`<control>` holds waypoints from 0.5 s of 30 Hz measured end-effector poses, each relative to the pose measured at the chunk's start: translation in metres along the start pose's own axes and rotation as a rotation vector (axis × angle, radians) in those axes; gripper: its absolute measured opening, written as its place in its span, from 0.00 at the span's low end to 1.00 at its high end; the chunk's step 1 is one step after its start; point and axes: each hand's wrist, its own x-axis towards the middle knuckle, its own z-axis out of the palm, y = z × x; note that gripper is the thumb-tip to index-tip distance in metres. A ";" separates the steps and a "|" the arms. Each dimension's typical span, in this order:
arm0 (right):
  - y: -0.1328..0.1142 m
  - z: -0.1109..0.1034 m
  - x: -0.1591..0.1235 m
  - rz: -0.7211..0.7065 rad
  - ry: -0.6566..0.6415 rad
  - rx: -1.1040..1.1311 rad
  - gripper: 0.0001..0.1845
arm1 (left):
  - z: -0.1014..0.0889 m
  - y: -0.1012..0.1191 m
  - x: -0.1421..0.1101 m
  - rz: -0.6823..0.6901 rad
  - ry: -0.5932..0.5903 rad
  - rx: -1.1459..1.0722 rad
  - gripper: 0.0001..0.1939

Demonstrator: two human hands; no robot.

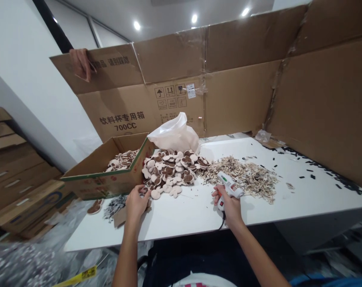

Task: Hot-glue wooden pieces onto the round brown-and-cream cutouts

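Observation:
My right hand (232,208) is wrapped round the handle of a white hot glue gun (227,181), whose dark cord (222,221) hangs down to the table edge. Thumb and fingers of my left hand (136,204) close about a small brown-and-cream felt piece (144,191) at the near left edge of a heap. That heap of felt pieces (171,169), rounded and eared in cream and brown, lies between my hands. Beyond the glue gun spreads a pile of thin beige strips (249,177).
An open carton (99,185) with more felt pieces stands left. Dark grey scraps (113,207) and one brown-cream piece (95,206) lie before it. A white bag (176,133) sits behind the heap. Cardboard walls (240,95) enclose the back; another person's hand (80,63) grips their top. Black bits (311,176) are scattered right.

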 end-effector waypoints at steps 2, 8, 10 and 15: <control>-0.001 0.000 0.000 0.002 -0.005 0.013 0.20 | -0.002 0.001 -0.002 0.001 -0.004 -0.040 0.18; -0.002 0.001 -0.001 0.004 -0.006 0.014 0.19 | -0.016 0.016 -0.011 0.135 0.171 -0.153 0.16; -0.003 0.000 -0.002 0.014 -0.016 0.017 0.18 | -0.022 0.028 -0.016 0.152 0.235 -0.262 0.17; -0.008 0.000 -0.006 0.040 -0.134 0.049 0.18 | -0.020 0.062 -0.039 0.005 0.164 -0.805 0.24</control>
